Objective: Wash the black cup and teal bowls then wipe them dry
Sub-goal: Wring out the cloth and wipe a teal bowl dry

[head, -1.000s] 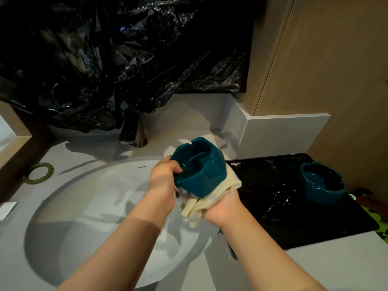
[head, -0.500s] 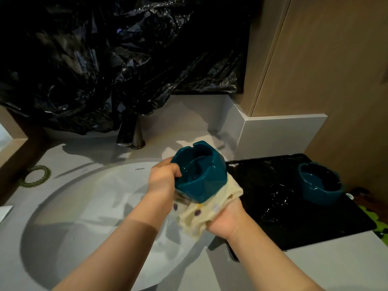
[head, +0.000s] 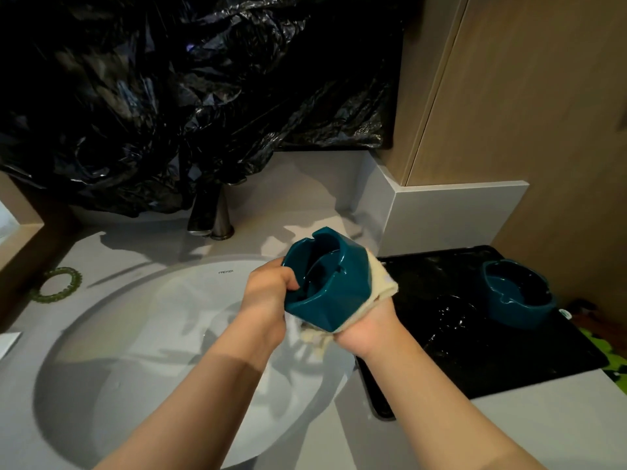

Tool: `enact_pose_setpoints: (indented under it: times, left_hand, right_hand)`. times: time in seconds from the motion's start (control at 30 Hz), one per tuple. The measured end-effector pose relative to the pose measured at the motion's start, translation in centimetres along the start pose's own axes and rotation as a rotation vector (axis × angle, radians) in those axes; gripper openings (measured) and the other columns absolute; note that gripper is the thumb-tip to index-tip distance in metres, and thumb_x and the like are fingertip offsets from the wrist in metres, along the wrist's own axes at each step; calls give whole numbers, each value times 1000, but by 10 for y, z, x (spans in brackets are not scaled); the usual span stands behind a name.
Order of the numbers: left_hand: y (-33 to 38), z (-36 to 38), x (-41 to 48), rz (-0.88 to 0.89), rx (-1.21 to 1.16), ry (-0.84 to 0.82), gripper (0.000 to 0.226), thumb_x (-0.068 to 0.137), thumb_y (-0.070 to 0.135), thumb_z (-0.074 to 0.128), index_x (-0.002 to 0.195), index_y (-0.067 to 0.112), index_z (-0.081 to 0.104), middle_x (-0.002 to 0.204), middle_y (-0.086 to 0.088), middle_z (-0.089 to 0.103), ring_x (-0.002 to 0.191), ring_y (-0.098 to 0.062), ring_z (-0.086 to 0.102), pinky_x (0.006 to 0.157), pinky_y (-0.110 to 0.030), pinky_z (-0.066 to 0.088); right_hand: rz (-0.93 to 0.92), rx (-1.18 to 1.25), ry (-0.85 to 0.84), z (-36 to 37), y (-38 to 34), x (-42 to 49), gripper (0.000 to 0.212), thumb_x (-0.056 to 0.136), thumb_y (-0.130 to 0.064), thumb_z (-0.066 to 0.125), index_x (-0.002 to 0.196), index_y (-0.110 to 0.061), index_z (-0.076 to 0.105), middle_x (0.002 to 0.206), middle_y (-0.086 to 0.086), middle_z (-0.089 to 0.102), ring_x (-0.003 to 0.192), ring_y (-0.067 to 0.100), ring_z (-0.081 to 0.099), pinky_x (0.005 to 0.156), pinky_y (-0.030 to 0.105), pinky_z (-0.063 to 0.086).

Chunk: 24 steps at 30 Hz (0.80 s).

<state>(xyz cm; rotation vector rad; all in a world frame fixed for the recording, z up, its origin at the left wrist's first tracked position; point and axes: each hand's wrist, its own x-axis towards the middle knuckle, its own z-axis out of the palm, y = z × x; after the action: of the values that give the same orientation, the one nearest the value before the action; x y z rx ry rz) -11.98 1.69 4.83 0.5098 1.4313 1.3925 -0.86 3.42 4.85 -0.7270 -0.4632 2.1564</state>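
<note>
I see left hand (head: 268,296) gripping teal bowl (head: 329,293) rim; right hand (head: 368,329) clamps cloth (head: 383,283) beneath it, over sink (head: 135,283) right edge.

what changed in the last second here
The teal bowl has turned a little in the hands, its rim notch coming round to the top, and the cloth has bunched up along its right side. Unchanged: left hand grips the rim, right hand holds the cloth under it; the second bowl sits on the black tray.
</note>
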Motion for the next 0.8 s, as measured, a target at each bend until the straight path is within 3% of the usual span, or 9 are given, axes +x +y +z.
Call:
enact_pose_setpoints:
  times: [0.1, 0.2, 0.3, 0.37, 0.47, 0.57, 0.7, 0.8]
  left_hand:
    - [-4, -12, 10, 14, 87, 29, 32, 73, -14, 33, 75, 6, 58, 68, -9, 48, 67, -24, 40, 57, -28, 30]
    - [-6, -19, 9, -41, 168, 21, 35, 76, -12, 32, 85, 8, 59, 68, -11, 50, 64, -26, 43, 56, -26, 33]
    - [-4, -16, 0, -107, 206, -107, 31, 74, -9, 33, 83, 6, 58, 69, -12, 50, 61, -24, 44, 52, -24, 33]
    - [1, -10, -3, -79, 208, -147, 31, 73, -10, 34, 80, 6, 59, 68, -11, 50, 61, -24, 44, 53, -26, 32]
    - [6, -5, -2, -1, 178, -100, 36, 73, -14, 36, 74, 10, 62, 67, -10, 54, 63, -25, 45, 57, -26, 34]
    - [5, -9, 1, 20, 132, -48, 36, 75, -15, 36, 73, 10, 62, 67, -9, 54, 64, -26, 45, 57, -26, 34]
    - [1, -16, 3, 3, 174, -41, 40, 76, -12, 35, 80, 17, 62, 71, -10, 57, 66, -26, 49, 55, -25, 38]
    - [4, -15, 1, -1, 289, -103, 41, 76, -12, 35, 85, 18, 62, 69, -10, 57, 61, -25, 49, 51, -22, 38]
  right_hand:
    - [109, -111, 30, -7, 3, -4, 39, 89, -41, 48, 80, -9, 69, 79, 11, 64, 72, 25, 60, 71, 34, 47]
    - [18, -52, 50, -6, -15, -4, 61, 94, -50, 39, 65, -10, 75, 71, 13, 69, 61, 25, 68, 65, 31, 52]
    - [-92, -16, 117, 2, -23, 1, 58, 89, -60, 40, 71, -15, 72, 68, 10, 68, 56, 23, 66, 63, 30, 46]
    - [-99, -13, 158, 3, -14, 3, 47, 90, -50, 41, 65, -16, 61, 61, 6, 59, 54, 20, 56, 62, 28, 41]
    - [-9, 9, 87, 3, 7, -2, 38, 85, -35, 45, 65, -9, 66, 67, 11, 61, 59, 25, 59, 64, 30, 50]
    - [77, -8, 51, 3, 13, -10, 33, 87, -31, 48, 75, -5, 65, 69, 15, 63, 56, 27, 62, 54, 29, 55]
    - [-20, -27, 87, 3, -2, -8, 48, 91, -45, 46, 76, -8, 72, 76, 16, 69, 63, 28, 68, 69, 36, 52]
    - [-92, -200, 144, 3, -13, -8, 51, 93, -47, 45, 72, -11, 75, 68, 11, 71, 60, 23, 69, 69, 35, 49]
